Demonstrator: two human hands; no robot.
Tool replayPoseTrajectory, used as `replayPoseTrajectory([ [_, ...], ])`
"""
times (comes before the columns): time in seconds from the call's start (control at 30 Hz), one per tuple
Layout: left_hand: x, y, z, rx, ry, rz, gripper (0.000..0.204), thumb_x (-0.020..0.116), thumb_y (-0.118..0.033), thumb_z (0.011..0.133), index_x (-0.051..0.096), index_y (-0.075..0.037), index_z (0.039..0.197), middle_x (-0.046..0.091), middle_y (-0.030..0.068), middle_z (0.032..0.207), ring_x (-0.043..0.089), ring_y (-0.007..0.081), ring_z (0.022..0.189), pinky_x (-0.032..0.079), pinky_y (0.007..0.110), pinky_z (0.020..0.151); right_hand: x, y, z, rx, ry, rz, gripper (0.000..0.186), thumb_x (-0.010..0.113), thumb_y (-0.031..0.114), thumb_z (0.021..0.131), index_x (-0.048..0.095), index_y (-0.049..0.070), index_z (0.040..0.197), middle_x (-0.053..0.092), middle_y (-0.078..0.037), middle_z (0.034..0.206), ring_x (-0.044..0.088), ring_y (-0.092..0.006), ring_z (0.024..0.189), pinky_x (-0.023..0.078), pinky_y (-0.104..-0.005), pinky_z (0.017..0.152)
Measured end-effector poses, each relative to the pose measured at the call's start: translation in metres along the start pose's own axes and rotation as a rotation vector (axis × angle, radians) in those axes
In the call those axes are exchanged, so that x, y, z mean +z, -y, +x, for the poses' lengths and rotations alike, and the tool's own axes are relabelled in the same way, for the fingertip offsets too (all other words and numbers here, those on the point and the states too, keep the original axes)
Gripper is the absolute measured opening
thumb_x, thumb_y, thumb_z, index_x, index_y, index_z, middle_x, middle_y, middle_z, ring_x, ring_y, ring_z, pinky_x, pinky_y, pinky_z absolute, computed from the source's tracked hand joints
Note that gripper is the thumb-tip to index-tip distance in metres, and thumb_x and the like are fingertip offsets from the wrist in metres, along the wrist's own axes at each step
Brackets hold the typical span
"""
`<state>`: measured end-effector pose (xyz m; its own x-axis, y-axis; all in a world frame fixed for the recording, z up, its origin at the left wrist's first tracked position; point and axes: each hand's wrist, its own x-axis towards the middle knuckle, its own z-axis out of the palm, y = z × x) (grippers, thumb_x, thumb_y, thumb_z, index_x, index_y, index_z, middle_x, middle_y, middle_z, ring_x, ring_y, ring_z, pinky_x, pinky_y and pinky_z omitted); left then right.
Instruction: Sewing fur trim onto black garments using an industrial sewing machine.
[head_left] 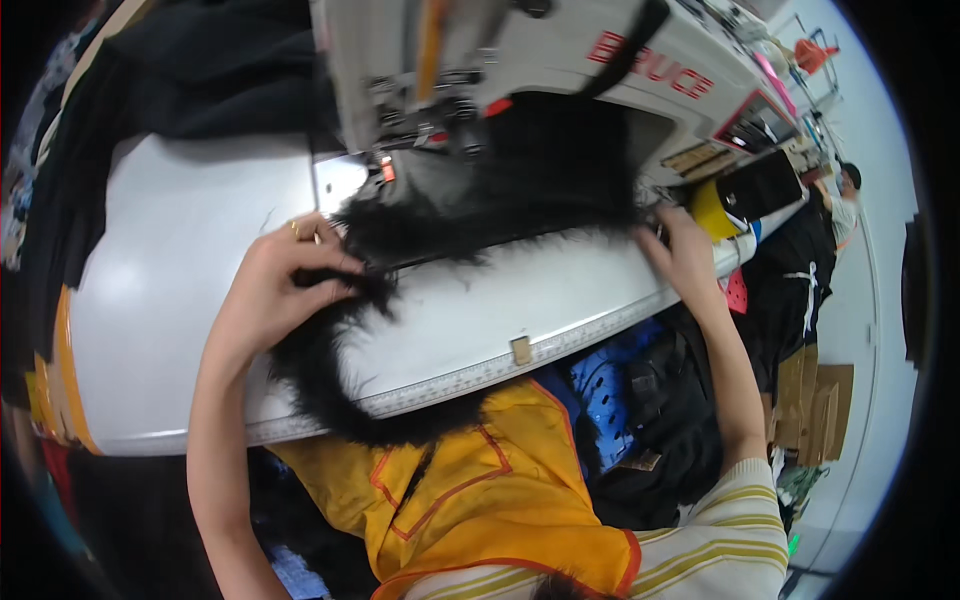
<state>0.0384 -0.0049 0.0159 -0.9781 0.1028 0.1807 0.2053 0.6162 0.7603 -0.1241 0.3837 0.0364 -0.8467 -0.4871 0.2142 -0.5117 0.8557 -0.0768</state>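
My left hand (275,285) pinches a fluffy black trim (335,400), whose loose length curves down over the front edge of the white table. My right hand (680,255) has its fingers closed on the right end of black fabric (555,175) edged with fur, lying across the bed of a white sewing machine (520,45). The fabric's left end reaches beside the presser foot (385,170); whether it lies under the foot I cannot tell.
Dark cloth (210,65) covers the table's back left. A yellow and black object (715,205) stands right of the machine. A co-worker (840,200) is at the far right, near cardboard (830,410). Below the table's ruled front edge (460,383) lie blue and black things (600,400).
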Motion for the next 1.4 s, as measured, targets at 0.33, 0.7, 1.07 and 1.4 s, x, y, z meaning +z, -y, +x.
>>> replayPoseTrajectory([
  [0.33, 0.063, -0.082, 0.034, 0.413, 0.189, -0.196, 0.028, 0.075, -0.007, 0.064, 0.069, -0.004, 0.091, 0.067, 0.0072, 0.093, 0.063, 0.0239, 0.084, 0.050, 0.034, 0.075, 0.012, 0.113, -0.017, -0.436, 0.891, 1.269, 0.054, 0.066, 0.007, 0.071, 0.053, 0.003, 0.123, 0.061, -0.015, 0.111, 0.057, -0.0324, 0.104, 0.043, -0.0369, 0.089],
  [0.7, -0.004, 0.020, 0.043, 0.481, -0.124, 0.965, 0.025, 0.056, -0.014, 0.074, 0.061, -0.013, 0.098, 0.058, -0.0002, 0.094, 0.057, 0.0151, 0.094, 0.045, 0.031, 0.085, 0.045, 0.119, 0.081, -0.761, 0.244, 0.162, 0.051, 0.049, -0.002, 0.074, 0.052, 0.012, 0.123, 0.046, -0.006, 0.135, 0.039, -0.0213, 0.129, 0.034, -0.0382, 0.104],
  [1.07, -0.193, 0.119, 0.037, 0.288, -0.105, 1.574, 0.024, 0.055, -0.010, 0.074, 0.065, -0.010, 0.095, 0.062, 0.0025, 0.105, 0.044, 0.0213, 0.121, 0.032, 0.038, 0.105, 0.037, 0.104, 0.151, -0.506, 0.340, 0.256, 0.041, 0.053, 0.003, 0.073, 0.055, 0.007, 0.114, 0.050, -0.013, 0.122, 0.044, -0.0301, 0.118, 0.036, -0.0431, 0.097],
  [1.4, -0.332, 0.115, -0.173, -0.696, -0.231, 1.784, 0.035, 0.047, -0.002, 0.078, 0.060, -0.011, 0.109, 0.057, 0.0066, 0.121, 0.045, 0.0263, 0.121, 0.029, 0.038, 0.107, 0.054, 0.098, 0.102, -0.627, 0.135, 0.198, 0.039, 0.053, 0.005, 0.074, 0.055, 0.006, 0.113, 0.050, -0.012, 0.115, 0.044, -0.0297, 0.114, 0.036, -0.0409, 0.094],
])
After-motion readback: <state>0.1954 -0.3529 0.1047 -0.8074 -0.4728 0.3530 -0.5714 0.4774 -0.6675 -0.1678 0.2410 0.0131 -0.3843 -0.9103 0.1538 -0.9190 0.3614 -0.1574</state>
